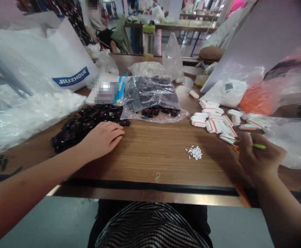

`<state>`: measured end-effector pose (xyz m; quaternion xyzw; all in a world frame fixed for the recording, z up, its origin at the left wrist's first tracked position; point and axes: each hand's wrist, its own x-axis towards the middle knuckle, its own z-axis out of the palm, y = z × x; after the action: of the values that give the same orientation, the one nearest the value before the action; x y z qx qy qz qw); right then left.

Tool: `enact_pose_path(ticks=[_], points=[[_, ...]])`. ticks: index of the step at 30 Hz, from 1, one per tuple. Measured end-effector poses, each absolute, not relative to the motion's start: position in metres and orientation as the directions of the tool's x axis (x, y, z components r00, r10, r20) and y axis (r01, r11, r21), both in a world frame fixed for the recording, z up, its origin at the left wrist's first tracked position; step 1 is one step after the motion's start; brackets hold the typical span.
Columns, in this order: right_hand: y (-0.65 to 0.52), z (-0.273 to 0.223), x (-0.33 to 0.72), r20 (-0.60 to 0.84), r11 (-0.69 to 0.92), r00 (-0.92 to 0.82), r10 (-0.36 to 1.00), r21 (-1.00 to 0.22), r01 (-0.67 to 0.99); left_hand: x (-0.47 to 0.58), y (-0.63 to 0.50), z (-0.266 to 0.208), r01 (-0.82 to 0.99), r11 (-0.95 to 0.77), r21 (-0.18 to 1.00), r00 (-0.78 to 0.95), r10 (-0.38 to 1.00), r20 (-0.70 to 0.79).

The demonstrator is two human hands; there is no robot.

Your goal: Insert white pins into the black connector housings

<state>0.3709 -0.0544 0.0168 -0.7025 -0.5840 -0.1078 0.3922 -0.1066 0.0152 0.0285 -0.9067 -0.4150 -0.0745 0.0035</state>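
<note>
My left hand (105, 137) lies palm down at the right edge of a pile of small black plastic parts (74, 129) with red marks. Its fingers stretch out over the nearest pieces, and whatever is under the palm is hidden. On the right, my right hand (260, 156) is closed around a thin green stick-like tool (259, 146), whose exact kind I cannot make out. This hand is beside a pile of white plastic pieces with orange stripes (216, 124). An orange-edged piece (235, 149) shows by its fingertips; whether it is held is unclear.
Tiny white pieces (195, 152) lie heaped on the wooden table (145, 148). Behind them is a clear bag of black parts (150, 93). Large plastic bags (31, 113) stand left, an orange-filled bag (256, 98) right. A green-lidded bottle (148, 41) stands at the back; people sit beyond.
</note>
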Motion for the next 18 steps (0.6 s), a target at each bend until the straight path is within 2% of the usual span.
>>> enact_pose_path(ticks=[2,4,7,9,12,15,18], points=[[-0.05,0.016,0.376,0.648,-0.018,0.332,0.685,-0.441,0.897,-0.126,0.018,0.028,0.768,-0.64,0.038,0.629,0.764,0.144],[-0.042,0.016,0.382,0.679,-0.045,0.325,0.658,-0.395,0.917,-0.14,0.019,0.028,0.787,-0.617,0.023,0.603,0.777,0.182],[-0.031,0.015,0.391,0.672,-0.133,0.238,0.702,-0.205,0.97,-0.144,0.017,0.032,0.845,-0.534,-0.029,0.52,0.808,0.278],[-0.025,0.012,0.393,0.616,-0.177,0.179,0.767,-0.066,0.982,-0.13,0.014,0.038,0.872,-0.488,-0.049,0.472,0.807,0.356],[-0.021,0.006,0.393,0.534,-0.105,0.043,0.845,0.086,0.991,-0.086,0.016,0.05,0.796,-0.604,-0.03,0.58,0.749,0.32],[-0.02,0.002,0.392,0.568,0.01,-0.068,0.82,0.105,0.994,-0.028,0.03,0.057,0.784,-0.621,0.001,0.602,0.761,0.242],[-0.021,0.0,0.393,0.625,0.032,-0.07,0.778,0.073,0.997,0.02,0.056,0.055,0.891,-0.454,0.006,0.444,0.874,0.195]])
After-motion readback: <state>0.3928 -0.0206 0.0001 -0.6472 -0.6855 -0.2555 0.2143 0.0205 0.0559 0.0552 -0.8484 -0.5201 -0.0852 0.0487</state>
